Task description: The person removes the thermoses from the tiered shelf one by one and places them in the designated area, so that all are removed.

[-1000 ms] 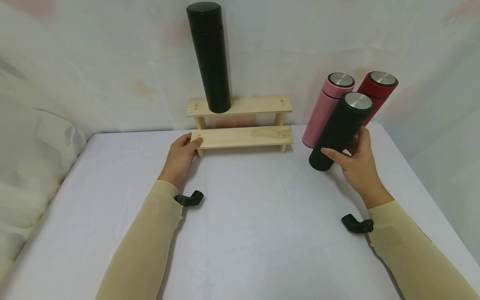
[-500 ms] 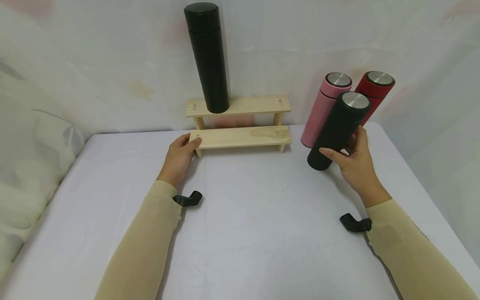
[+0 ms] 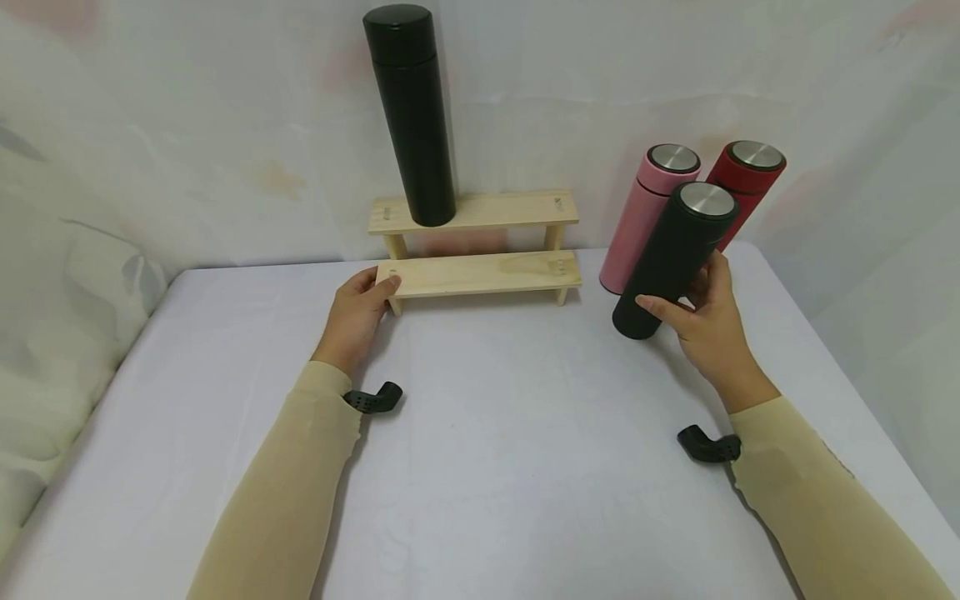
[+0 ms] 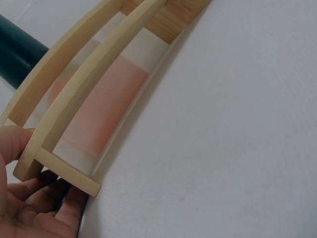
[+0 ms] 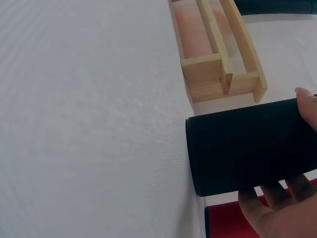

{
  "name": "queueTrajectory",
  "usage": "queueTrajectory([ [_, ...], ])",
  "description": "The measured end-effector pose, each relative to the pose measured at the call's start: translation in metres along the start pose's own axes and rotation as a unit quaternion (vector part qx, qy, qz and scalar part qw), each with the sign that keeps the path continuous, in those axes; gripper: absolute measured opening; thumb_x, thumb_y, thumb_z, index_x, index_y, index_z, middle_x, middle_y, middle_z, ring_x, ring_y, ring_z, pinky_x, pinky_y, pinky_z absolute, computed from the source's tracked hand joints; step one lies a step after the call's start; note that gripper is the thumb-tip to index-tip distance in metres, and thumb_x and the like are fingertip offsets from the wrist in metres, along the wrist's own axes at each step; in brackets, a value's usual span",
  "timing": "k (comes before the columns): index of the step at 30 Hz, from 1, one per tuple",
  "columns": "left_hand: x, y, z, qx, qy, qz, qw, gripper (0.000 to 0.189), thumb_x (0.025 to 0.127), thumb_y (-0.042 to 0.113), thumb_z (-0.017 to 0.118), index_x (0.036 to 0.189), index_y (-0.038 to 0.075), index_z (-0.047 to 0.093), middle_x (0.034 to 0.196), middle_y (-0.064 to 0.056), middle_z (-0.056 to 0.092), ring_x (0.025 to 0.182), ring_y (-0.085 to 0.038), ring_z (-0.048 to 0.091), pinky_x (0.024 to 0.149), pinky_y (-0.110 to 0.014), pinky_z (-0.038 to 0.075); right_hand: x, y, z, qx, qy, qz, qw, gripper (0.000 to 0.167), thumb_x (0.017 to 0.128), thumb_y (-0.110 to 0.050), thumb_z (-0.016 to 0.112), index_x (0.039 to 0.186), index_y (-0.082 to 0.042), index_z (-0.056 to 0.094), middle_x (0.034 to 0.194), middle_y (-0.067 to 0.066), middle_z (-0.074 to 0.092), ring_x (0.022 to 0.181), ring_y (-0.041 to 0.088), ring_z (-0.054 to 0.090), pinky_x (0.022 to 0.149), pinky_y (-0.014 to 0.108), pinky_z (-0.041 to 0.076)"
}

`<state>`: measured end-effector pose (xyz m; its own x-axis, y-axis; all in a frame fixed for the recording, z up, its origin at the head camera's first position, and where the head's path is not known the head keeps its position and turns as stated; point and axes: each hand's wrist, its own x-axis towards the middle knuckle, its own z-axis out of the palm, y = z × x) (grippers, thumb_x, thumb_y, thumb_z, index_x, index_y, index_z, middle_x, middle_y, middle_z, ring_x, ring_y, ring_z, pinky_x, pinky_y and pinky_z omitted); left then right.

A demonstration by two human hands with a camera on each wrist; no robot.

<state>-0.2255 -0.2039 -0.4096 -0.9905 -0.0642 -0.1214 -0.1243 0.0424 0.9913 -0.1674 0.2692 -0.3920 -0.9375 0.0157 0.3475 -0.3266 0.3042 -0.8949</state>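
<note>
My left hand (image 3: 352, 318) grips the left end of the lower step of a two-tier wooden stand (image 3: 480, 275), thumb on top and fingers beneath. On the stand's upper step, left of its middle, a tall black thermos (image 3: 416, 125) stands upright. With my right hand (image 3: 708, 325) I hold a dark thermos with a steel-topped lid (image 3: 671, 258), thumb on its near side and fingers round the right. In the right wrist view the base of this dark thermos (image 5: 247, 148) is at the tabletop. A pink thermos (image 3: 645, 221) and a red thermos (image 3: 750, 183) stand just behind it, both partly hidden.
A white cloth covers the table (image 3: 510, 450). Behind it hangs a pale curtain (image 3: 225, 125), and more pale fabric (image 3: 67, 292) bulges at the left. The stand's lower step bears no bottle. Black wrist cameras (image 3: 375, 398) sit on both sleeves.
The whole head view shifts slightly to the left. Both hands keep their hold, and the bottles and stand stay as they were relative to each other.
</note>
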Motion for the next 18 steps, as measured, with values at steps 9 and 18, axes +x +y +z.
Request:
queueTrajectory([
  [9, -0.0011, 0.0001, 0.0010, 0.001, 0.000, 0.006, 1.0000, 0.067, 0.111, 0.030, 0.068, 0.163, -0.003, 0.042, 0.162, -0.019, 0.049, 0.144, -0.024, 0.052, 0.119, -0.032, 0.042, -0.0003, -0.0018, -0.0002, -0.007, -0.004, 0.004, 1.0000, 0.090, 0.100, -0.005, 0.081, 0.167, -0.027, 0.026, 0.150, 0.007, 0.051, 0.130, 0.022, 0.054, 0.100, 0.027, 0.050],
  [18, -0.0019, 0.0016, 0.0005, 0.005, -0.002, 0.000, 1.0000, 0.070, 0.111, 0.033, 0.068, 0.165, -0.001, 0.040, 0.163, -0.017, 0.047, 0.146, -0.023, 0.051, 0.119, -0.032, 0.041, -0.0006, -0.0034, -0.0008, -0.005, -0.005, 0.014, 0.9999, 0.089, 0.100, -0.008, 0.081, 0.167, -0.029, 0.026, 0.151, 0.006, 0.050, 0.132, 0.023, 0.052, 0.102, 0.030, 0.049],
])
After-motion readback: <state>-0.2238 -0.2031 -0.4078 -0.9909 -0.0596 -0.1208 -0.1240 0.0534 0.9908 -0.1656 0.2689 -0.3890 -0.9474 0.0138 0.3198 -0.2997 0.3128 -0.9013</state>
